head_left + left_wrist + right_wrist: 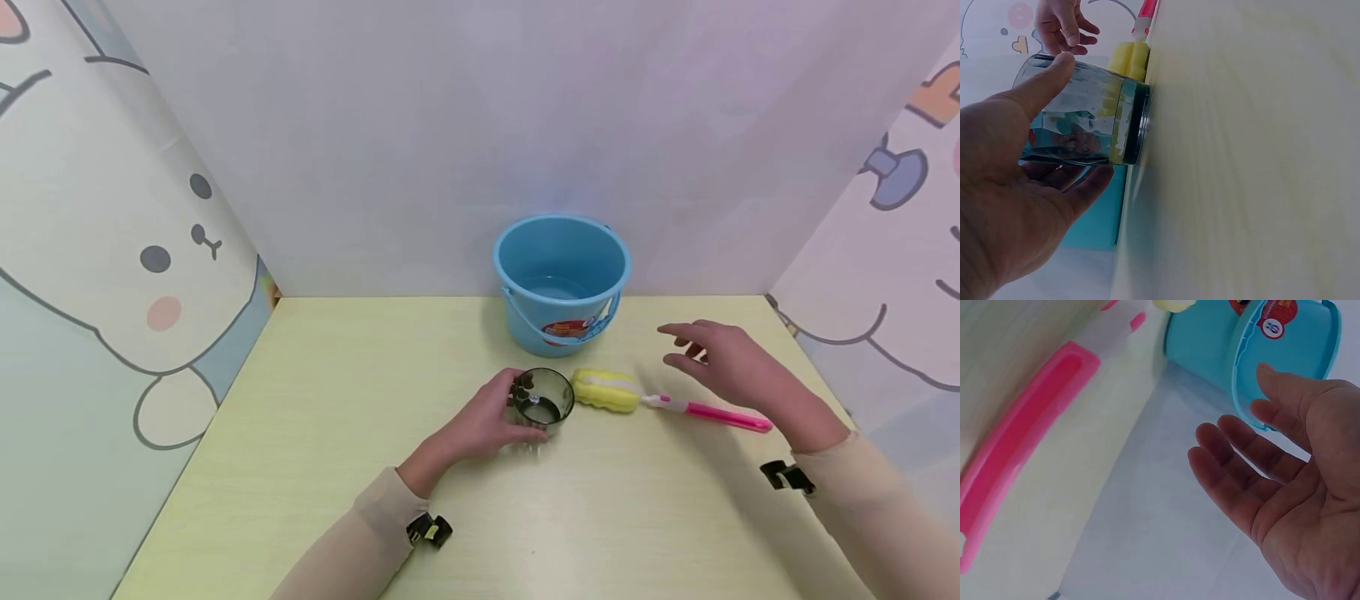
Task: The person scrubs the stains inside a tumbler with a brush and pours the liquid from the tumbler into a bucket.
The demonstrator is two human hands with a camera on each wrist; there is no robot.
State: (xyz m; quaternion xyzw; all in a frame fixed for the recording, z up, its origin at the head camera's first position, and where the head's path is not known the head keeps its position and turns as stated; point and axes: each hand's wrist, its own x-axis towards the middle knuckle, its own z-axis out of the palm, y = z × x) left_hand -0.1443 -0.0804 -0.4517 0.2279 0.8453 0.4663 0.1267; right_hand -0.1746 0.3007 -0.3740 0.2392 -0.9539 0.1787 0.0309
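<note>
The left hand (483, 421) grips a dark transparent glass (546, 402), mouth upward, thumb and fingers curled round its side. The right hand (723, 358) hovers, fingers loosely bent and thumb apart, near a pink-handled brush (678, 406) whose yellow head (606, 391) lies just beside the glass. Beyond both hands, a blue bucket (540, 313) stands on the surface (315, 417).

We see a pale yellow wood-grain desk (300, 400). Near its back edge a blue plastic bucket (561, 250) stands upright. In front lies a yellow sponge bottle brush (609, 391), its pink handle (722, 416) toward the right. We cannot tell whether the smoky glass tumbler (543, 398) touches the surface.
</note>
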